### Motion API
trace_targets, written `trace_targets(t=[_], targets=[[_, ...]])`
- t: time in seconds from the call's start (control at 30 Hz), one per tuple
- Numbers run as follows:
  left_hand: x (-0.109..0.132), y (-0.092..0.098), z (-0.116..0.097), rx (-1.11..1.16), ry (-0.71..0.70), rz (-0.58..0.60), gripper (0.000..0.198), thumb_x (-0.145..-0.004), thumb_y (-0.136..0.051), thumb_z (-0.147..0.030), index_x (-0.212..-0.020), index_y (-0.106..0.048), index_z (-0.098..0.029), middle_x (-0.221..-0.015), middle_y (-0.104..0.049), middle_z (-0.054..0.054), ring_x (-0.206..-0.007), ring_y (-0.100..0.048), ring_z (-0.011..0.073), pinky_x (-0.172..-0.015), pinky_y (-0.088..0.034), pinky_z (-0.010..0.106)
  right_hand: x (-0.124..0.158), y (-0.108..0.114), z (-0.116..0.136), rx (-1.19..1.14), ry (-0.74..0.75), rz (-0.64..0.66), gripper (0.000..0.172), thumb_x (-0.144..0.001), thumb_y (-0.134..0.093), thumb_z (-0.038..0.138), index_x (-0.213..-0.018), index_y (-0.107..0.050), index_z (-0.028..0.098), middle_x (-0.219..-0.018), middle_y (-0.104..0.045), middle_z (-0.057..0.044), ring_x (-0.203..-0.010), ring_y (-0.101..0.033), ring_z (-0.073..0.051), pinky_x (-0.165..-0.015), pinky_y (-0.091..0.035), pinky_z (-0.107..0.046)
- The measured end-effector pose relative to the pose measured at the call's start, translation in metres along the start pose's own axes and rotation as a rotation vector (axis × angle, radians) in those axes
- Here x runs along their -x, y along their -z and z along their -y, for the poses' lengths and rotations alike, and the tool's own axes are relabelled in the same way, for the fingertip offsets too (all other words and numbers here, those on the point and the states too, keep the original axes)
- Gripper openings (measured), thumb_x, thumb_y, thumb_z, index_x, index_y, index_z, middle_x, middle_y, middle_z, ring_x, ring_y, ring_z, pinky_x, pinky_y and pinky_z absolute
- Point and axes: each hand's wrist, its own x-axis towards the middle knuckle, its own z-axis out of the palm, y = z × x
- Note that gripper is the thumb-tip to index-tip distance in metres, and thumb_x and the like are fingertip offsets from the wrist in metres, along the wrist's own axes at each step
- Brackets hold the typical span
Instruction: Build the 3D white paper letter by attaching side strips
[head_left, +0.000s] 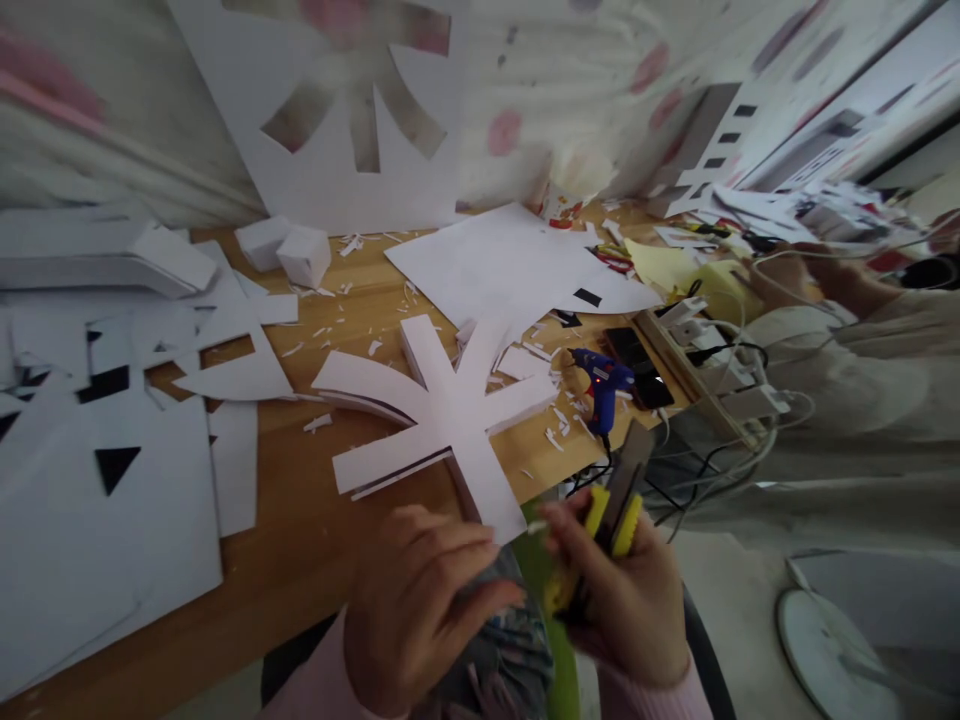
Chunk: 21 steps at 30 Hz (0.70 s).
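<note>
A thick white foam-board character shape (450, 410) lies on the wooden table, with its lower arm reaching the front edge. By that lower end is my left hand (427, 600), fingers apart and holding nothing; whether its fingertips touch the board is unclear. To the right, my right hand (622, 590) is wrapped round a yellow and black utility knife (619, 510), its wide blade pointing up. A small pale scrap (537, 526) shows near the fingers of my right hand, slightly blurred.
A blue glue gun (604, 385) and a black phone (637, 367) lie right of the shape. Cut white sheets (112, 560) cover the left side. Power strips with cables (720, 370) line the right edge. Another person's arm (825, 280) is at the far right. A paper cup (561, 205) stands behind.
</note>
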Motion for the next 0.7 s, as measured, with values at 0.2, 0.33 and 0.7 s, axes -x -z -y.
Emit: trace_targets(t=[0.2, 0.33, 0.7], targets=[[0.009, 0.026, 0.026, -0.157, 0.039, 0.016, 0.021, -0.083, -0.059, 0.001, -0.096, -0.062, -0.015, -0.094, -0.069, 0.006, -0.092, -0.061, 0.0153, -0.084, -0.049, 0.031, -0.075, 0.016, -0.008, 0.016, 0.170, -0.214, 0.040, -0.063, -0.080, 0.042, -0.081, -0.058, 0.016, -0.067, -0.069, -0.003, -0.054, -0.064, -0.016, -0.045, -0.051, -0.024], [0.018, 0.044, 0.037, -0.279, 0.004, 0.012, 0.018, -0.085, -0.059, -0.005, -0.100, -0.063, -0.015, -0.093, -0.068, 0.006, -0.091, -0.062, 0.0148, -0.085, -0.049, 0.027, -0.098, 0.018, -0.006, 0.043, 0.223, -0.215, 0.037, -0.063, -0.080, 0.042, -0.078, -0.060, 0.015, -0.067, -0.070, -0.004, -0.058, -0.066, -0.018, -0.047, -0.053, -0.026], [0.016, 0.041, 0.041, -0.265, -0.081, 0.108, 0.019, -0.086, -0.056, -0.004, -0.098, -0.065, -0.017, -0.086, -0.069, 0.003, -0.085, -0.063, 0.0141, -0.083, -0.049, 0.026, -0.081, 0.090, 0.014, 0.341, 0.292, -0.588, 0.037, -0.060, -0.081, 0.045, -0.080, -0.069, 0.016, -0.073, -0.070, -0.005, -0.063, -0.065, -0.019, -0.060, -0.052, -0.030]])
